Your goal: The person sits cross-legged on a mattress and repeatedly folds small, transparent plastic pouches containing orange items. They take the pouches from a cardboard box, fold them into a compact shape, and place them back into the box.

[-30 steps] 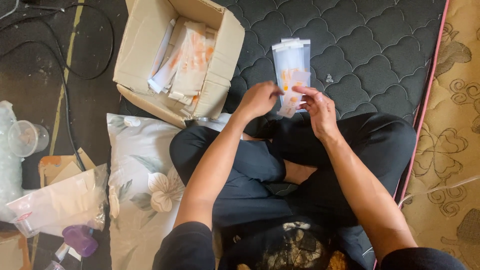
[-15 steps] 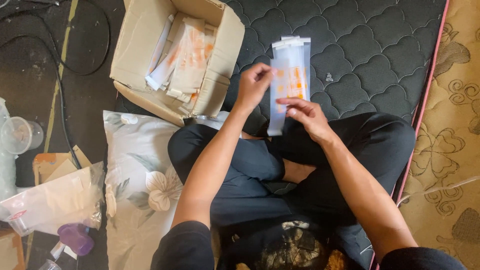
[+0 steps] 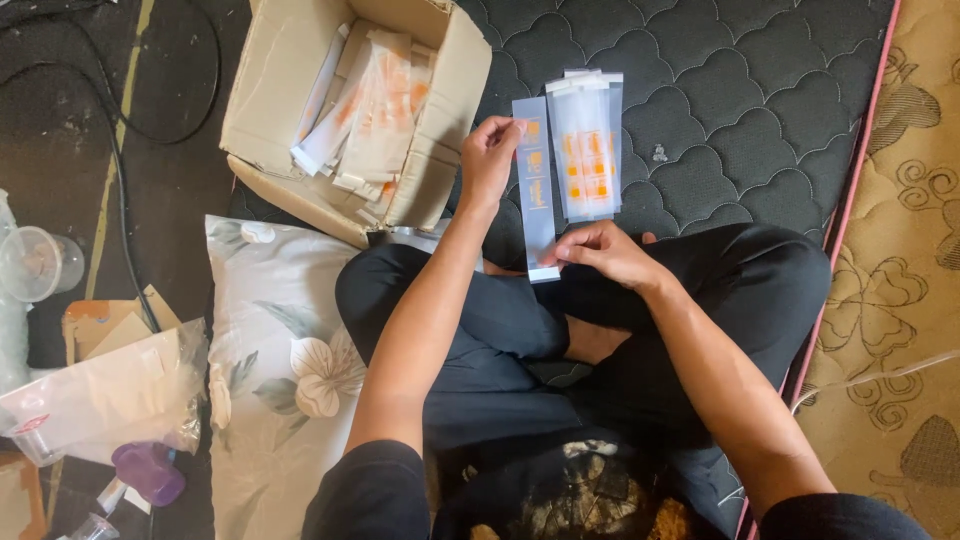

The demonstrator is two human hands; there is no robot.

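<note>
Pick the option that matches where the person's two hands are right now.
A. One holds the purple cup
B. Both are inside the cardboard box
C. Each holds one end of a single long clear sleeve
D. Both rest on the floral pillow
C: the left hand pinches the top of the clear sleeve and the right hand holds its bottom end, beside the stack of sleeves on the mattress.

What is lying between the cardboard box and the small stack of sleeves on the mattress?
In the head view, the left hand holding one clear sleeve sits between the cardboard box and the stack.
</note>
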